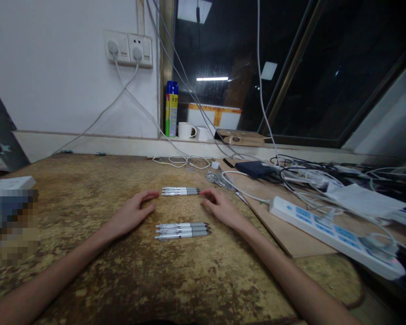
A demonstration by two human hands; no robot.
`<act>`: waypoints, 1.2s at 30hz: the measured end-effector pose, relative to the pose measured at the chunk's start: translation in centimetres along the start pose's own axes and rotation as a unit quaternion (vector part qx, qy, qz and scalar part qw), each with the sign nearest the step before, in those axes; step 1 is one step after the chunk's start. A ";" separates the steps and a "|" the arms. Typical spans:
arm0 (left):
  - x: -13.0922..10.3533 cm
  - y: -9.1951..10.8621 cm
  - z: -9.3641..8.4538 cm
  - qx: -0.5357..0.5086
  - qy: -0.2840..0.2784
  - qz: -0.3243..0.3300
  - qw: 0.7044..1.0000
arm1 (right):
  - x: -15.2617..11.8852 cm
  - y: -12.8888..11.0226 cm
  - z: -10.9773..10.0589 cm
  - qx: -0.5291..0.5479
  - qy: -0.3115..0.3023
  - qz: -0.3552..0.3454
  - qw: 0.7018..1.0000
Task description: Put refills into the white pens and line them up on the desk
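Two groups of white and grey pens lie crosswise on the worn wooden table. At the left end of the far pens point(180, 191) is my left hand point(135, 213), its thumb and fingers apart and nothing held. My right hand point(220, 207) is at their right end, fingertips at or very near the pen ends, thumb spread from the fingers, also holding nothing. Nearer to me, between my forearms, the second group of pens point(182, 230) lies side by side, touched by neither hand.
A white power strip point(334, 237) and tangled cables lie on the right, beside a brown board point(274, 207). Behind, a spray can point(171, 109), a white mug point(186, 130) and a flat carton point(242, 136) stand on the sill. A white box point(11, 184) is at left.
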State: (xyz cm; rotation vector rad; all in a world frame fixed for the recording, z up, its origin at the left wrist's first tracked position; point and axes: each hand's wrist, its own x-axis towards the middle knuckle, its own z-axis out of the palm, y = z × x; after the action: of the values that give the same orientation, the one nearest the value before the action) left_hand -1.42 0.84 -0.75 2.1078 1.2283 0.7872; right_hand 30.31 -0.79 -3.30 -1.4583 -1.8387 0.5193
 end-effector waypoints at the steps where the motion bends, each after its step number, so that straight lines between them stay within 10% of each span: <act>1: 0.0 0.0 0.0 -0.004 -0.002 0.002 1.000 | 0.0 0.0 0.0 0.002 -0.001 -0.001 1.000; 36: 0.1 2.2 0.7 -0.298 0.026 -0.104 0.948 | -0.2 -3.1 -0.7 0.281 0.054 0.061 0.956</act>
State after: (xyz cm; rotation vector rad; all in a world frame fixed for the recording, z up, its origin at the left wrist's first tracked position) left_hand 0.34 -0.13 0.36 1.4524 1.0470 0.9748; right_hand 28.76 -1.90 -0.70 -1.1790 -1.3646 0.9177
